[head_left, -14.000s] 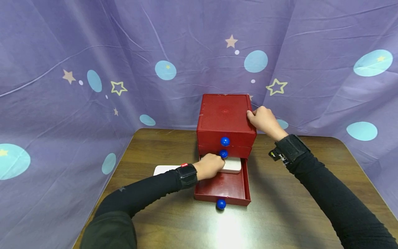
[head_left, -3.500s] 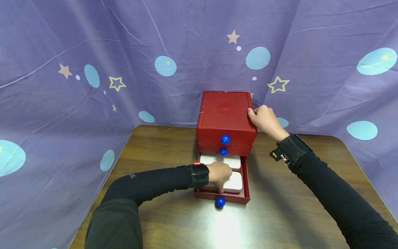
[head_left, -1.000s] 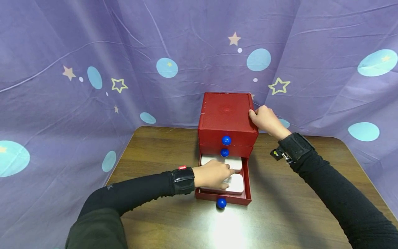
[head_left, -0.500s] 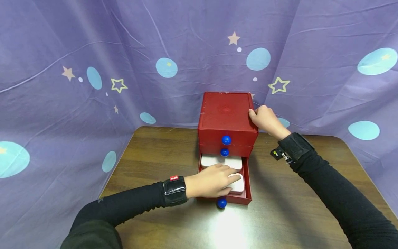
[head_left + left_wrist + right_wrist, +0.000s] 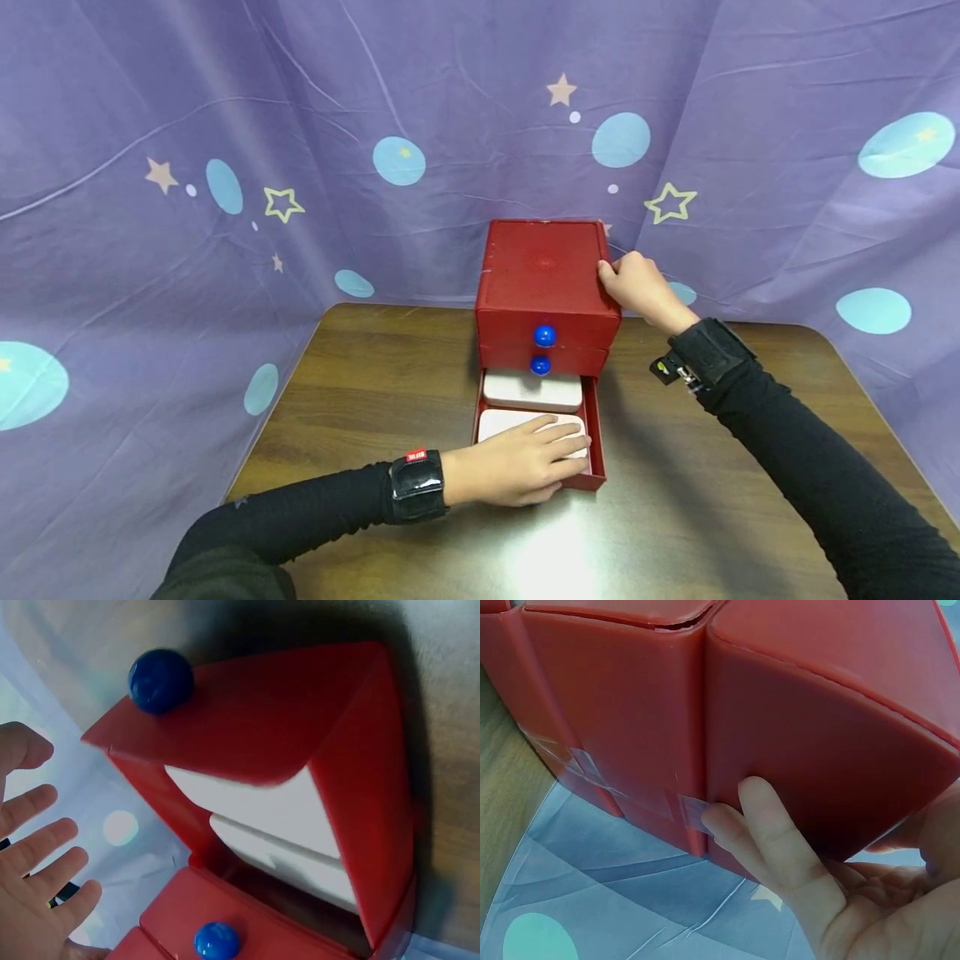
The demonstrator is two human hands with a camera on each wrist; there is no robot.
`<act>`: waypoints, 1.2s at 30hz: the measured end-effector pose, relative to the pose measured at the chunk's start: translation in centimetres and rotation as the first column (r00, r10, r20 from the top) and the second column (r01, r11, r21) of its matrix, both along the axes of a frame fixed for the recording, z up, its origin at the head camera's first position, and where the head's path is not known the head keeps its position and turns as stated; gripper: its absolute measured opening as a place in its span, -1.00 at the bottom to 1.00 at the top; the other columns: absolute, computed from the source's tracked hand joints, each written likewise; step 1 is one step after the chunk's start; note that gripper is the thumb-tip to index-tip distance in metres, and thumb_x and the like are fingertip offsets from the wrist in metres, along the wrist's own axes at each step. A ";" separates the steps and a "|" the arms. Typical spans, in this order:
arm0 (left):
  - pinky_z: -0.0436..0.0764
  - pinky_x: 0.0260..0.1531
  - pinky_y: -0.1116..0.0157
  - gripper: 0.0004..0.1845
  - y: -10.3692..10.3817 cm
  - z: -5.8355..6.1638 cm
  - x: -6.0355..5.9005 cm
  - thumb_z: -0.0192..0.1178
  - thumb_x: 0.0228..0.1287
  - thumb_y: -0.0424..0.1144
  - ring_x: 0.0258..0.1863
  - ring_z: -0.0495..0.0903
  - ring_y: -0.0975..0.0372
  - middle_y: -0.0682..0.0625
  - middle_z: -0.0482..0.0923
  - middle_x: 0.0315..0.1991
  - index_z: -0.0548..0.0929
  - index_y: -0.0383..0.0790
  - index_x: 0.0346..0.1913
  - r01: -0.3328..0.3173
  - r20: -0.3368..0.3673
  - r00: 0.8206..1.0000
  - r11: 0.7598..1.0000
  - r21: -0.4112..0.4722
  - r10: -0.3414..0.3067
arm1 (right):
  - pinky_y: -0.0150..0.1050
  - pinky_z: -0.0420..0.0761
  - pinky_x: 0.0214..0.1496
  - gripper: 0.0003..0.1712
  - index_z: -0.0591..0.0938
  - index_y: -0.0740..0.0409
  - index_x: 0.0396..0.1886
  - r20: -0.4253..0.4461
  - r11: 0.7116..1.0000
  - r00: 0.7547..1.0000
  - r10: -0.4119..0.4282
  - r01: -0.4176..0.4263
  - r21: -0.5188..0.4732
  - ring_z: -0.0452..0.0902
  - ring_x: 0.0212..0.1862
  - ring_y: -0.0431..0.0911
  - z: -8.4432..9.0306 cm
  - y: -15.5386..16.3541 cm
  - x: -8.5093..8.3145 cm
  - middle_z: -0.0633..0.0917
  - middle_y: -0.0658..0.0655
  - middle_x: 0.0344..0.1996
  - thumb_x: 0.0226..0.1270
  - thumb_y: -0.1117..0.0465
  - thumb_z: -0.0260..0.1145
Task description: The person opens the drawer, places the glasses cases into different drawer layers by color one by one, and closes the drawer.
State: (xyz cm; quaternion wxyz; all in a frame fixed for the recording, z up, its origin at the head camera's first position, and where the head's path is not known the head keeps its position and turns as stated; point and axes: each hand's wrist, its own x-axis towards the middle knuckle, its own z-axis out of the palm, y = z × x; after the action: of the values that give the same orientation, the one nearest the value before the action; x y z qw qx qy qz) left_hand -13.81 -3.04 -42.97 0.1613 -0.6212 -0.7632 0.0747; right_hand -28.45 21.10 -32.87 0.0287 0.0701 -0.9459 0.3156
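Note:
A red three-drawer cabinet stands at the back of the table with its bottom drawer pulled out. Inside lie two white rounded boxes, a rear box and a front box, seen edge-on in the left wrist view. My left hand holds nothing; its fingers are spread and overlap the front box and drawer front in the head view. It hides the bottom blue knob, which the left wrist view shows. My right hand holds the cabinet's right top edge, thumb on top, fingers against the side.
Blue knobs sit on the upper drawer and middle drawer, both pushed in. A wooden table lies under the cabinet. Behind hangs a purple curtain with stars and dots. Clear tape runs along the cabinet side.
A white box that lay on the table left of the drawer now sits in it, at the front. My left hand has let go and drawn back toward the drawer front. The right hand stays put.

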 end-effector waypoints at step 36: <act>0.35 0.53 0.19 -0.52 -1.4 -5.6 2.4 -0.28 0.62 -0.09 0.48 0.39 0.19 0.08 0.48 0.42 0.54 0.04 0.37 0.134 -0.375 0.880 0.909 -0.394 -0.292 | -0.31 0.21 -0.61 -0.33 0.32 0.02 -0.87 -0.022 1.000 1.000 -0.006 0.006 0.013 0.23 -0.70 -0.19 0.3 -0.1 0.4 0.29 -0.11 -0.86 0.59 0.11 -0.01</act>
State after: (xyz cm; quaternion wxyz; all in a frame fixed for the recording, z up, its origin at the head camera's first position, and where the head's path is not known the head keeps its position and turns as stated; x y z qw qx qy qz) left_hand -11.40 -4.40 -48.58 0.2161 -0.6900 -0.6086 0.3269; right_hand -28.05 21.03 -32.55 0.0396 0.0709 -0.9477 0.3085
